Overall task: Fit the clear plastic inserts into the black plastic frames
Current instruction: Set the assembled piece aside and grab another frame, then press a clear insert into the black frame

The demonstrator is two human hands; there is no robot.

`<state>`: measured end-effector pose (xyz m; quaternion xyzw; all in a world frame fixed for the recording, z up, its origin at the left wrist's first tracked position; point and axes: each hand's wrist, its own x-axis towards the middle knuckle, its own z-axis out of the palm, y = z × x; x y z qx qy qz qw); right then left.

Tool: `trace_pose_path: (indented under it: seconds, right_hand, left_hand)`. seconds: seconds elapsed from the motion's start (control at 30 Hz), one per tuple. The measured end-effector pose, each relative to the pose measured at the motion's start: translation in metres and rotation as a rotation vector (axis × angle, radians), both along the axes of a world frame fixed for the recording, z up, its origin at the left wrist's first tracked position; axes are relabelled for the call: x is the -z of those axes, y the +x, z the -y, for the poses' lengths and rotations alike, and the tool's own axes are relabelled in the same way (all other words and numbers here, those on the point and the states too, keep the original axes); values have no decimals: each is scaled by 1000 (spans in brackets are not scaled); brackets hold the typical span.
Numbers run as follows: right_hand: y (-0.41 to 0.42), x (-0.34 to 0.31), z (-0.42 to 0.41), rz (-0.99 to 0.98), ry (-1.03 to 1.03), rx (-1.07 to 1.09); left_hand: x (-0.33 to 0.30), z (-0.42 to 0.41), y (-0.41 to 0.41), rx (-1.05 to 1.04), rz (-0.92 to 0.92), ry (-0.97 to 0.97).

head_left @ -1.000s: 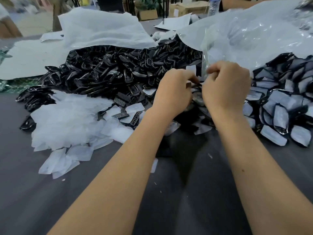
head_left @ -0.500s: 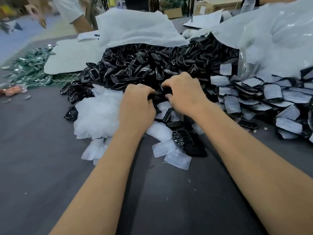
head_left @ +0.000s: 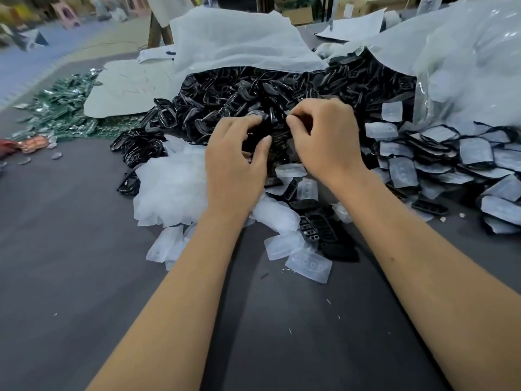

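Note:
My left hand (head_left: 234, 167) and my right hand (head_left: 328, 139) meet over the front of a big heap of black plastic frames (head_left: 248, 91). Between them sits one black frame (head_left: 272, 131). My left thumb and curled fingers grip it from the left, and my right fingertips pinch its right edge. A pile of clear plastic inserts (head_left: 169, 182) lies just left of my left wrist. Loose inserts (head_left: 308, 265) and a few black frames (head_left: 321, 230) lie between my forearms. Whether an insert sits in the held frame is hidden.
Frames with inserts fitted (head_left: 451, 156) are spread out at the right. A large clear plastic bag (head_left: 465, 66) lies behind them, with white sheets (head_left: 236, 43) over the heap. Green foil packets (head_left: 64, 108) lie at the far left. Grey table surface (head_left: 70, 277) stretches toward me.
Both hands left the clear bag at the right and came to the black frame heap. They now hold a black frame between them, a little further apart than half a second ago.

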<state>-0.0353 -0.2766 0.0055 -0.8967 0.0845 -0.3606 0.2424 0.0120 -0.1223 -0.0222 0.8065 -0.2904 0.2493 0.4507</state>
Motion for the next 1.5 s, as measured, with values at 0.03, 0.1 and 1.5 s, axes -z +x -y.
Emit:
trace_pose_path:
  seconds: [0.03,0.1,1.5]
  right_hand:
    - [-2,-1,0,7,104,-111]
    - [-4,0,1,-45,260,-282]
    - [0,13,8,-33,888,-474]
  left_hand:
    - [0,0,0,15,-10,-6]
    - [-1,1,0,26,-21,30]
    - [-8,5,-3,-19,-456,-493]
